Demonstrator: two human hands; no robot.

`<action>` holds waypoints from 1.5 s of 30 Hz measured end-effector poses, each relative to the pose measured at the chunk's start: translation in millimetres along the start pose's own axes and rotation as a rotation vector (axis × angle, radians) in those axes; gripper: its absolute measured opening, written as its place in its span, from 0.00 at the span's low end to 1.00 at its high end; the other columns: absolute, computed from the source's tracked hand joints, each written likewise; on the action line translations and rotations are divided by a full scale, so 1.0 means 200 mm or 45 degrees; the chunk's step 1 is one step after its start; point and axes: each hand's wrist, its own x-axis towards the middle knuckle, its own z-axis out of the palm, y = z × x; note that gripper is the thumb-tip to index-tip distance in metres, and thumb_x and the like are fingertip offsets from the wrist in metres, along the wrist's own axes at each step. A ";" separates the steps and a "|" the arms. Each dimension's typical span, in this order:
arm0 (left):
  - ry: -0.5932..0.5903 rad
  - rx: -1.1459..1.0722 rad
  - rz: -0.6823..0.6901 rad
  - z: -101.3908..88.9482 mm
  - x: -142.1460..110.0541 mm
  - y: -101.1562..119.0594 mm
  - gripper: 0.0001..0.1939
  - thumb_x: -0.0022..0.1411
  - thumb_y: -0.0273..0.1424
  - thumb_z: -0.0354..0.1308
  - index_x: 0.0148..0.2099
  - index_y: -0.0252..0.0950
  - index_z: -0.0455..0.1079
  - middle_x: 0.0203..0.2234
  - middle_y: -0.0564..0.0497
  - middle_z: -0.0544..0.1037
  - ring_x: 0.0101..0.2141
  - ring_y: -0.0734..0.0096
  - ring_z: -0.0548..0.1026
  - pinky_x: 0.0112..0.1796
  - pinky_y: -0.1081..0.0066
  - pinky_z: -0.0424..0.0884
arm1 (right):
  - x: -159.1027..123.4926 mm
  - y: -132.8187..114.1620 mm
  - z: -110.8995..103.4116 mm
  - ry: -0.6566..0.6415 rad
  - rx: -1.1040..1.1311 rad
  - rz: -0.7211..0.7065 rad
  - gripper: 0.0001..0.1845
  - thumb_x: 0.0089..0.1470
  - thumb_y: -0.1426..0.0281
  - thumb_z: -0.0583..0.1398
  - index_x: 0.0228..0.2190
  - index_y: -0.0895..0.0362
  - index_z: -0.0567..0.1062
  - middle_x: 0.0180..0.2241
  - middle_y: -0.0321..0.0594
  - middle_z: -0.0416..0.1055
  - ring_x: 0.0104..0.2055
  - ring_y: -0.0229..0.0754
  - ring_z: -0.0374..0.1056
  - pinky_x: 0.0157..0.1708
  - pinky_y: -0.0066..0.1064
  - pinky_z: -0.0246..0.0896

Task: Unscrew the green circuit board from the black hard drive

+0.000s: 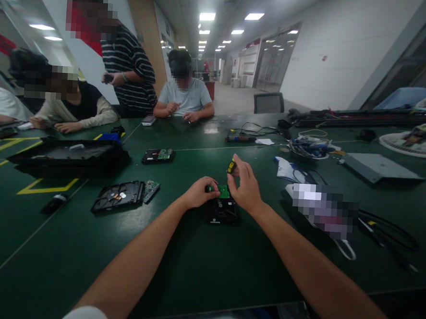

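A black hard drive (221,212) with a green circuit board (224,192) on top lies on the dark green table (199,260) in front of me. My left hand (200,192) is closed, pinching the board's left edge. My right hand (246,185) grips a small screwdriver with a yellow and black handle (231,166), held upright above the board's far right corner.
An opened hard drive (119,195) with a loose board (152,190) lies to the left, another drive (158,155) further back. A black tray (69,153) sits far left. Cables (385,228), a grey flat box (380,168) and tools fill the right. Three people are at the far side.
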 end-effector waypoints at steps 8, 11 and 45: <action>0.004 0.012 0.012 0.00 0.00 -0.01 0.04 0.60 0.30 0.67 0.36 0.37 0.76 0.49 0.46 0.77 0.51 0.60 0.75 0.57 0.58 0.67 | 0.00 0.01 0.00 0.019 -0.002 -0.001 0.33 0.66 0.70 0.54 0.69 0.50 0.53 0.55 0.50 0.67 0.48 0.49 0.71 0.49 0.48 0.75; 0.008 0.009 0.009 0.00 0.00 -0.01 0.04 0.60 0.29 0.67 0.36 0.37 0.75 0.49 0.46 0.77 0.50 0.60 0.75 0.57 0.58 0.67 | 0.00 0.01 0.00 0.032 -0.024 0.009 0.31 0.66 0.69 0.54 0.68 0.51 0.55 0.53 0.51 0.68 0.48 0.49 0.72 0.48 0.47 0.75; 0.011 0.023 -0.007 0.00 0.00 -0.02 0.03 0.59 0.30 0.67 0.35 0.37 0.76 0.50 0.46 0.77 0.50 0.59 0.75 0.57 0.57 0.67 | 0.00 0.00 0.00 0.070 -0.012 0.028 0.31 0.65 0.67 0.57 0.67 0.48 0.58 0.49 0.47 0.70 0.41 0.46 0.73 0.40 0.42 0.78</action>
